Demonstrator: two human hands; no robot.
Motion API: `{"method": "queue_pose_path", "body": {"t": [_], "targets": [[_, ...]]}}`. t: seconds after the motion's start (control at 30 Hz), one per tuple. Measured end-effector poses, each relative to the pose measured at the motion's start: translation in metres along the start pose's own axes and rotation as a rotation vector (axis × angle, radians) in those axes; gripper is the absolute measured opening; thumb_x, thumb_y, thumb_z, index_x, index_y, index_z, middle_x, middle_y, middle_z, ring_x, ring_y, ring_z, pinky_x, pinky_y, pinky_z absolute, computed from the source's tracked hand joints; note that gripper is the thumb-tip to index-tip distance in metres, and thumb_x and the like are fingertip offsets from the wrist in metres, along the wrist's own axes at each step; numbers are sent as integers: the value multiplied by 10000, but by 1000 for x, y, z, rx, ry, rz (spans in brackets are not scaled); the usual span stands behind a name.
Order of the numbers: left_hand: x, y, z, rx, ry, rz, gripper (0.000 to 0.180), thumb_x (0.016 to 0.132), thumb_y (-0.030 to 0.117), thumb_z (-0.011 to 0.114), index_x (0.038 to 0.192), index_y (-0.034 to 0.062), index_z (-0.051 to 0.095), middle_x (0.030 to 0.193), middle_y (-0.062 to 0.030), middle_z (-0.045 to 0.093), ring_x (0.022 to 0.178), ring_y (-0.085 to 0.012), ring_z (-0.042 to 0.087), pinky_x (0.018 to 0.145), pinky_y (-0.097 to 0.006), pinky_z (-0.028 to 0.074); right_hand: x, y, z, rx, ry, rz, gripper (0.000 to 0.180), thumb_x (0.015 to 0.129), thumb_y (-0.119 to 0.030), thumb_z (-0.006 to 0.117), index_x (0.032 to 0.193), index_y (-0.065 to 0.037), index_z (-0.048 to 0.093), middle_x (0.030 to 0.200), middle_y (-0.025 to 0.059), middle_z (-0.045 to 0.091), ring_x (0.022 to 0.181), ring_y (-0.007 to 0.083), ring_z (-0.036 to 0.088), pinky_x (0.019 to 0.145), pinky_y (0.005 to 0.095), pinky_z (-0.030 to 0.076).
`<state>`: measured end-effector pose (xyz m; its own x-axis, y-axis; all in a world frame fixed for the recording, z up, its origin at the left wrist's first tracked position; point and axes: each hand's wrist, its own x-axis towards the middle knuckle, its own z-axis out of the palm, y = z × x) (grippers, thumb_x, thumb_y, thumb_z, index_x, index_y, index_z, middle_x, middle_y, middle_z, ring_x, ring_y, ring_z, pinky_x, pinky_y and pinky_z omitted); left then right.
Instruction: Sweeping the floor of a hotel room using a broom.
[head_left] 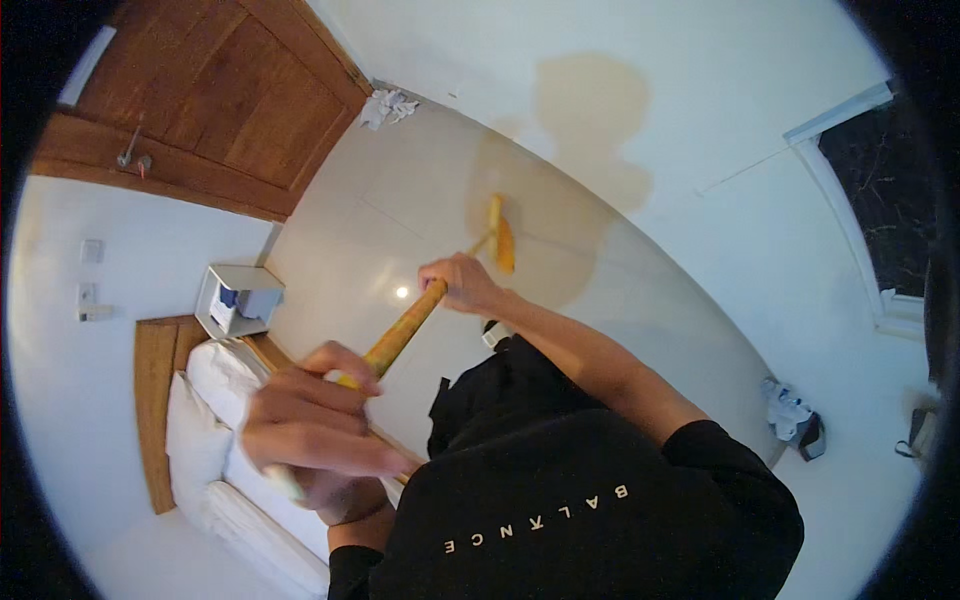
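Mop handle (405, 328) runs on a long axis from 7 toward 1 o'clock. Left hand (315, 425) grips its near end; right hand (462, 283) wraps it farther up, nearer the yellow mop head (500, 236) on the pale floor (380, 220).

- The person wears a black short-sleeved top (590, 500) with a row of small pale letters across the chest.
- The short sleeve (735, 470) ends above the elbow; both forearms are bare.
- The lower body is clad in dark clothing (480, 395).
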<state>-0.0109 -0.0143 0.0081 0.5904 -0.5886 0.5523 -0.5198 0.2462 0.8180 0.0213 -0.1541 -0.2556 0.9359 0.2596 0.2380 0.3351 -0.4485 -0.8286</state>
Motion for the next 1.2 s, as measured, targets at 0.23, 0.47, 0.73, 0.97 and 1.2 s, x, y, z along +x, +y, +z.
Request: {"method": "queue_pose_path", "body": {"t": [0.23, 0.47, 0.73, 0.97, 1.2], "targets": [[28, 25, -17, 2, -453, 226, 64, 767, 100, 580, 753, 92, 642, 410, 36, 434, 364, -60, 430, 725, -276, 400, 24, -14, -41, -12, 79, -105, 79, 601, -61, 562, 636, -88, 497, 556, 72, 530, 571, 278, 541, 551, 369, 398], [23, -43, -4, -293, 254, -66, 70, 635, 121, 639, 603, 59, 626, 496, -57, 550, 418, -155, 514, 539, -380, 431, -49, 28, -94, -99, -219, 134, 127, 598, -76, 571, 684, -108, 484, 613, 81, 529, 627, 315, 540, 571, 429, 402], [93, -76, 3, -43, 209, -238, 121, 697, 136, 605, 689, 20, 638, 493, -62, 549, 408, -153, 480, 611, -348, 400, 27, 98, -108, -44, -280, -41, 110, 609, -96, 552, 703, -108, 495, 615, 94, 533, 627, 330, 542, 536, 436, 401], [91, -83, 10, 312, 282, -290, 151, 719, 183, 599, 625, 65, 604, 461, -6, 501, 408, -110, 439, 650, -355, 372, 147, 106, -83, 79, -155, -172, 71, 644, -81, 523, 695, -75, 473, 632, 76, 519, 669, 278, 520, 610, 377, 380], [65, -22, 1, 329, 1451, 305, 180, 813, 212, 473, 959, 111, 443, 412, 65, 208, 393, -73, 250, 931, -476, 202, 153, 10, -70, 191, -168, -389, 87, 674, -109, 544, 732, -95, 481, 655, 85, 533, 675, 298, 524, 606, 404, 398]]}}
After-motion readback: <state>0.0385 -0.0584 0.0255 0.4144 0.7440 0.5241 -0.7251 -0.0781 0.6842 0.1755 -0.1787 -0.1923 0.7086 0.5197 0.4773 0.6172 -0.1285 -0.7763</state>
